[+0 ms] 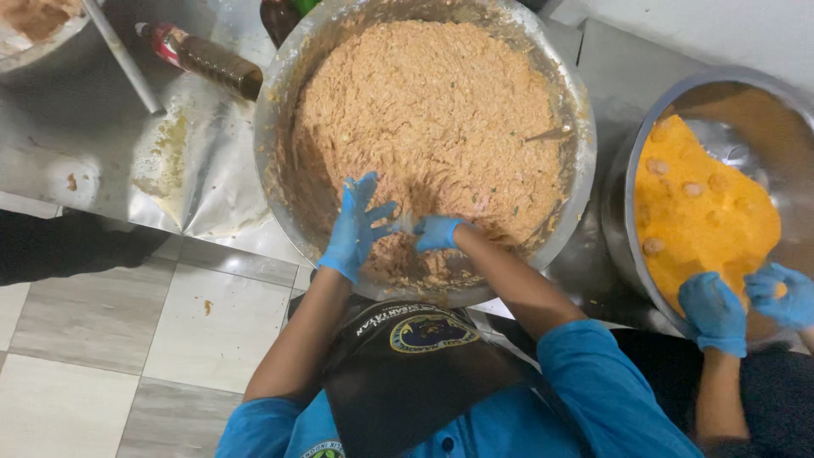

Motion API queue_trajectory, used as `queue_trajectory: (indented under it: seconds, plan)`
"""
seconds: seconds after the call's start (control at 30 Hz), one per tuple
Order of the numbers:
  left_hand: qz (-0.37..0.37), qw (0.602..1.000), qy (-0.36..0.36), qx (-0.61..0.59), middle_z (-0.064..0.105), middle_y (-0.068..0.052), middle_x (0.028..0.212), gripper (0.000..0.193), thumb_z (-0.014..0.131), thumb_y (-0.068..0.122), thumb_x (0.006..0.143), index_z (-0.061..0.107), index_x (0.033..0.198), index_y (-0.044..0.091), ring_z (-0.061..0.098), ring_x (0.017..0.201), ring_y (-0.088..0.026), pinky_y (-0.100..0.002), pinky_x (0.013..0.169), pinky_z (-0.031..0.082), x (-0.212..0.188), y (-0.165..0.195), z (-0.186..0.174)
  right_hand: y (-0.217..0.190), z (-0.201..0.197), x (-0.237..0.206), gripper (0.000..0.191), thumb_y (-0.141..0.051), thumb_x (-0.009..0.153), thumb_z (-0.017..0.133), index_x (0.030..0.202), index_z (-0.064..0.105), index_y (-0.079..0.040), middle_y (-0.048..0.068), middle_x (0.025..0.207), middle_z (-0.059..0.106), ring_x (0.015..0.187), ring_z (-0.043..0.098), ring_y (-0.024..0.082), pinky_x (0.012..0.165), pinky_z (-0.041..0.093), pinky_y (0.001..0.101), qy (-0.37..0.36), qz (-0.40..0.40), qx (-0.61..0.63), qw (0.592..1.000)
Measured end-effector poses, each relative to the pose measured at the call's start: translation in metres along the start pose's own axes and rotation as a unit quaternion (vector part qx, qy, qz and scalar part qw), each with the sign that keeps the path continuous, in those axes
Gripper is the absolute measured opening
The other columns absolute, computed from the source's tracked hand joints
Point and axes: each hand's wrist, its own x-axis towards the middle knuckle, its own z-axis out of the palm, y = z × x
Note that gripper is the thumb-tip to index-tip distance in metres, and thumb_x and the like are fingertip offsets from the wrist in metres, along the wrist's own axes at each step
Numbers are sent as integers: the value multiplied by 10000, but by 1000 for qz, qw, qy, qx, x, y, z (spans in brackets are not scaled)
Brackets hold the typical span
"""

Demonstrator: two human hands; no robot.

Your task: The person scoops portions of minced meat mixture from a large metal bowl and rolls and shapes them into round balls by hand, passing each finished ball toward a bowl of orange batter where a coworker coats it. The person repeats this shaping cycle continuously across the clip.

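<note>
Near the six o'clock rim of the large steel bowl (280, 93), both blue-gloved hands work in the orange-brown mixture (432, 110) that fills it. At about seven o'clock of the bowl, the left hand (356, 225) stands with fingers spread and raised, its palm turned toward the other hand. Just beside it, at six o'clock, the right hand (437, 231) is curled shut around a small lump of the mixture, forearm reaching in from five o'clock. At three o'clock, a second steel bowl (623, 195) holds yellow crumbs (704, 212) with pale balls in them; another person's two gloved hands (742, 307) rest at its near edge. At eleven o'clock a brown bottle (212, 58) lies on the smeared steel counter (85, 144). Pale floor tiles (102, 339) show at eight o'clock.
</note>
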Motion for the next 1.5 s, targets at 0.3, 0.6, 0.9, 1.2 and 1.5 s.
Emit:
queue_trajectory:
  seconds: [0.3,0.6,0.9,1.2,1.5]
  plan:
    - [-27,999,1,-16,369,-131,1653,884,388,780,916,407,1570,184,572,1299,-339,-539,991,527,11,-28,-30,9,1,-11,622,-269,908,742,1426,541,10,84,1366,637,1198,627,200,856,587,377,-113,-46,444,888]
    - [-196,955,-29,-221,610,-145,1343,747,495,714,913,519,1415,161,631,1158,-356,-597,959,512,28,-46,3,-17,-11,-76,453,-208,1062,522,1477,520,-25,70,1499,586,1308,592,217,1106,456,361,129,-244,468,839]
    - [-191,929,-118,-295,685,-115,1150,585,537,613,990,597,1285,112,703,974,-252,-417,757,629,23,-40,25,-47,-25,-110,318,-130,931,684,1234,714,-39,129,1236,742,1152,710,206,979,556,343,405,-187,281,849]
    - [-200,915,-80,-340,710,-121,974,309,603,438,1064,580,1040,130,703,854,-233,-344,670,622,36,-55,21,-39,-21,-115,277,-192,1056,575,1266,732,-103,138,1412,677,1362,615,279,1145,470,400,429,-219,261,836]
    - [-167,947,-96,-259,718,-120,1123,570,451,560,1014,616,1257,72,713,947,-271,-421,764,620,20,-43,29,-55,-15,-111,618,-280,803,815,1393,654,-185,177,1631,386,1544,272,404,1223,271,497,432,-210,95,872]
